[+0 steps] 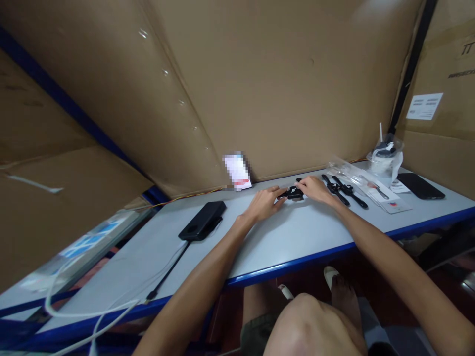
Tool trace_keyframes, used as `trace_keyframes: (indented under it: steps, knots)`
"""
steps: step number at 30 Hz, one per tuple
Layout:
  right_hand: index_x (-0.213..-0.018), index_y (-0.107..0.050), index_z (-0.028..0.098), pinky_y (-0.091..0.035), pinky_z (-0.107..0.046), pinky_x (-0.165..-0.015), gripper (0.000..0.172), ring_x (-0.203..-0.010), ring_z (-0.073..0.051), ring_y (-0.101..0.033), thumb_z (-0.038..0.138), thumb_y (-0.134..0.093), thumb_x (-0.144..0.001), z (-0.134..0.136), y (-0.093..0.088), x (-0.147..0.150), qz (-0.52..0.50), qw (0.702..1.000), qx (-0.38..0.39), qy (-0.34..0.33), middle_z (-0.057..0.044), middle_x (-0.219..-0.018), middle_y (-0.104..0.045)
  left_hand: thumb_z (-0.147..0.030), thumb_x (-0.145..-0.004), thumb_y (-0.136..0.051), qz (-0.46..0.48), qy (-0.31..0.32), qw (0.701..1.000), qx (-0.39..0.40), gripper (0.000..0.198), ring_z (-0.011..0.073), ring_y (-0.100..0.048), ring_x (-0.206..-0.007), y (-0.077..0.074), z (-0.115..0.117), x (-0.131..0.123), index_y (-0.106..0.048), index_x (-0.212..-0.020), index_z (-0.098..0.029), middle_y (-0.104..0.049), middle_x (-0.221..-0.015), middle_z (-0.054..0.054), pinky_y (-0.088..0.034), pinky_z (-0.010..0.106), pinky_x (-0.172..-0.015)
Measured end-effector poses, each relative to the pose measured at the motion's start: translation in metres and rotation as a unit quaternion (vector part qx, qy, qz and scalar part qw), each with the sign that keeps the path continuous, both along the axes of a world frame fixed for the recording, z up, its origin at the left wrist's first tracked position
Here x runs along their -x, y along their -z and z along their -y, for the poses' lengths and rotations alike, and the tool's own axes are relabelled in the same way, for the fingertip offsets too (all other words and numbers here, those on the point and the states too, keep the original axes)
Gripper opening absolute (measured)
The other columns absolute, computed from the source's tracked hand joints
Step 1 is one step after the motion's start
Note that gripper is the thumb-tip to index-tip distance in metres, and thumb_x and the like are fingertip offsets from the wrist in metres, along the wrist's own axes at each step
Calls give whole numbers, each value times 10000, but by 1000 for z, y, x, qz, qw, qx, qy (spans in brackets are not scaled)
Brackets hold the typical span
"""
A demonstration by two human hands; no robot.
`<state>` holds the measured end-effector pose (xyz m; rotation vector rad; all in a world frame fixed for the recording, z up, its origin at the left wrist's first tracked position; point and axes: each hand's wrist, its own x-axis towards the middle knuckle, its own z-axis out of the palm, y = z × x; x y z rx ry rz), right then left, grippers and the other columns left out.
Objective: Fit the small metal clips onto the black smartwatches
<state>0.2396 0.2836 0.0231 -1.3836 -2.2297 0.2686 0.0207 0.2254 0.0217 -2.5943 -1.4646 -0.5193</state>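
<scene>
The left hand (pixel 264 203) and right hand (pixel 315 189) pinch a black watch (pixel 293 194) lying on the table (pixel 297 237) near the cardboard wall (pixel 282 99). A careless sweep of the right wrist could knock the other watches (pixel 343 192) just beside it.

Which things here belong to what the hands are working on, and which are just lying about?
In hand: small black watch-like device, touched by left hand and right hand; two black strapped watches beside it.
Lying about: flat black device on a cable; black phone; clear plastic sleeves; cup in clear bag; white card.
</scene>
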Motion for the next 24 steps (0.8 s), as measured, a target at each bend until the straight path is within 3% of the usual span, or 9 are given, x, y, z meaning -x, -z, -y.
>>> trace_keyframes:
  steps: [5,10,15,17,19,21,24]
  knots:
    - [-851,-799,176,-286,-275,-596,412,-777,-187,-641,428,-516,-1014,3,-1,1,11,1000,3,22,-99,-878,-768,-336,-1004,-512,-1,3,1000,-5,412,236,-661,-853,1,0,-1,-621,-1390,-240,-697,-1012,82,-457,316,-695]
    - [-904,-803,188,-320,-273,-619,392,-842,-211,-667,402,-496,-1022,6,-1,3,18,999,7,36,-110,-950,-780,-428,-921,-659,-9,12,999,-38,648,274,-661,-923,6,-1,-4,-482,-1508,-218,-694,-1033,94,-492,369,-822]
    - [-877,-793,185,-309,-279,-619,396,-853,-219,-668,390,-484,-1016,6,1,5,26,999,6,18,-120,-965,-776,-428,-982,-545,52,21,998,-6,500,250,-665,-889,13,-4,-5,-543,-1442,-233,-710,-1012,87,-500,363,-834]
    - [-839,-782,178,-299,-282,-613,398,-841,-219,-665,383,-487,-1011,6,0,5,14,1000,8,23,-118,-929,-770,-428,-986,-527,96,20,993,-63,478,270,-641,-996,13,-4,-5,-552,-1412,-214,-685,-1092,115,-487,400,-905]
    - [-792,-766,172,-300,-279,-607,415,-813,-217,-659,391,-488,-1009,5,-1,5,-15,999,17,46,-108,-864,-756,-422,-977,-538,169,-1,971,-168,414,290,-595,-1083,10,-3,-7,-591,-1313,-185,-649,-1145,144,-461,436,-956]
    - [-725,-732,167,-312,-271,-602,451,-764,-210,-648,398,-474,-1014,2,-1,6,-60,995,29,73,-90,-769,-724,-404,-982,-529,260,-30,935,-239,267,263,-593,-993,7,-1,-10,-633,-1082,-179,-647,-1033,124,-471,409,-899]
    - [-645,-657,169,-340,-256,-585,508,-655,-187,-618,411,-431,-1030,-2,1,10,-154,983,56,83,-50,-612,-628,-402,-1003,-489,381,-44,905,-186,298,167,-528,-673,7,-1,-17,-525,-778,-210,-566,-716,17,-451,299,-670]
